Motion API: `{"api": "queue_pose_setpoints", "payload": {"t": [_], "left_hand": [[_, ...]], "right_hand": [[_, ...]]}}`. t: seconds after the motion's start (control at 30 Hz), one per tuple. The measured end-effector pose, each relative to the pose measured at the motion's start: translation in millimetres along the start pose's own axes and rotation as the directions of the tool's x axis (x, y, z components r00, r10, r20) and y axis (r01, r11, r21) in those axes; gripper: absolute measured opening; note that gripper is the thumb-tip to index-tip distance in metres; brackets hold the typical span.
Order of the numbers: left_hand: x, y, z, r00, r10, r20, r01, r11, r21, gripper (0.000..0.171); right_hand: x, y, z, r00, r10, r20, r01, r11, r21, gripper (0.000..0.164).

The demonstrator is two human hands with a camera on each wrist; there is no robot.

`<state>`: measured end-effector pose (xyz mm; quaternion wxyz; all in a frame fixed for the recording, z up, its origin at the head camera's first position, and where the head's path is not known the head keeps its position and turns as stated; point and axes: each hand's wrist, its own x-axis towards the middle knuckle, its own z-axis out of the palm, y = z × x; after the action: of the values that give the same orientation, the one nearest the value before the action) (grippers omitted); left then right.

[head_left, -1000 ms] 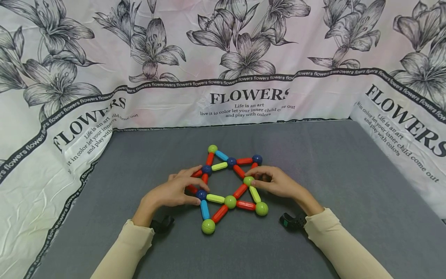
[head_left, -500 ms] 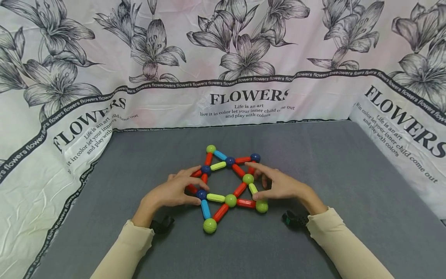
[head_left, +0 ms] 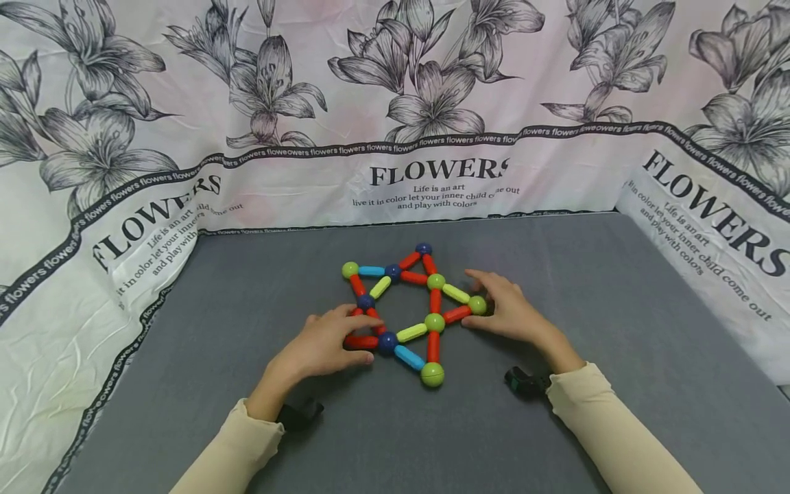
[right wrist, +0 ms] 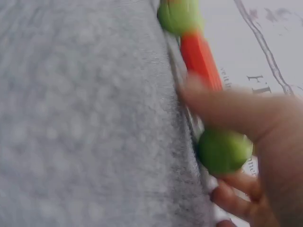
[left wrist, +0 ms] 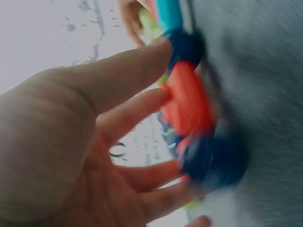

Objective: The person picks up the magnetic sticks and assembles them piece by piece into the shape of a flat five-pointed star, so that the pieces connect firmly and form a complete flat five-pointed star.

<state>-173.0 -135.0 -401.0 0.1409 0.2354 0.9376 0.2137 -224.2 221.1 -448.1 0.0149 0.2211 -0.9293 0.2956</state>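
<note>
A star-shaped frame of magnetic rods and balls point(head_left: 435, 300) lies on the grey table, with red, yellow-green and light blue rods joined by navy and green balls. At its left corner my left hand point(head_left: 324, 343) holds the frame, thumb and fingers around the red rods. The left wrist view shows the thumb against one navy ball and fingers by another navy ball point(left wrist: 215, 161), which the hand hides in the head view. My right hand point(head_left: 509, 312) has thumb and fingers around the right corner's green ball point(head_left: 478, 305), its thumb over the adjoining red rod point(right wrist: 201, 59).
The grey tabletop point(head_left: 555, 261) extends around the frame on all sides. A white cloth with printed flowers and lettering point(head_left: 438, 171) hangs behind and along both sides. Dark wrist straps point(head_left: 527, 383) sit beneath both forearms.
The star frame has turned counterclockwise, its right side swinging away from me. My left hand has shifted slightly right and nearer. My right hand has moved from the upper right balls to the right corner.
</note>
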Motion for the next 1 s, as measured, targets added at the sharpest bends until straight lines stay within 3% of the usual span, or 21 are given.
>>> {"api": "queue_pose_setpoints", "payload": {"t": [0.1,0.17,0.23,0.3,0.37,0.43,0.5,0.6,0.8,1.0], "left_hand": [[-6.3,5.7,-6.9,0.994,0.037,0.105,-0.036,0.999,-0.016,0.043],[-9.2,5.4,-12.4,0.979,0.088,0.185,-0.074,0.994,-0.081,0.036],[-9.6,0.8,-16.4,0.971,0.124,0.207,-0.095,0.985,-0.143,0.031],[-7.3,-5.4,-17.9,0.985,0.115,0.129,-0.094,0.983,-0.159,0.029],[-2.6,-13.7,-16.3,0.997,0.067,-0.027,-0.070,0.990,-0.120,0.033],[2.3,-22.8,-12.1,0.985,-0.015,-0.169,0.005,0.998,-0.059,0.042],[6.4,-31.5,-7.5,0.969,-0.087,-0.231,0.084,0.996,-0.020,0.051],[10.0,-41.7,-2.4,0.963,-0.143,-0.229,0.145,0.989,-0.009,0.057],[12.9,-51.0,-0.2,0.951,-0.159,-0.266,0.168,0.986,0.012,0.046],[11.7,-53.4,-2.6,0.955,-0.156,-0.252,0.170,0.985,0.037,0.037]], "right_hand": [[0.7,8.4,0.5,0.994,0.056,-0.088,-0.055,0.998,0.012,0.074],[0.9,10.0,-0.1,0.989,0.098,-0.108,-0.092,0.994,0.057,0.069],[0.8,9.1,-1.7,0.986,0.131,-0.108,-0.118,0.987,0.113,0.065],[0.5,8.3,-3.1,0.983,0.155,-0.094,-0.141,0.980,0.143,0.064],[0.2,7.5,-4.4,0.983,0.167,-0.077,-0.155,0.977,0.147,0.064],[-0.1,7.3,-4.9,0.984,0.167,-0.064,-0.157,0.979,0.132,0.063],[-0.6,7.1,-5.1,0.986,0.159,-0.051,-0.152,0.980,0.127,0.059],[-1.5,7.3,-4.5,0.990,0.137,-0.031,-0.132,0.981,0.144,0.048],[-1.9,9.0,-4.3,0.996,0.088,-0.004,-0.086,0.980,0.181,0.036],[-2.4,10.6,-5.3,0.997,0.076,0.024,-0.080,0.978,0.195,0.031]]}}
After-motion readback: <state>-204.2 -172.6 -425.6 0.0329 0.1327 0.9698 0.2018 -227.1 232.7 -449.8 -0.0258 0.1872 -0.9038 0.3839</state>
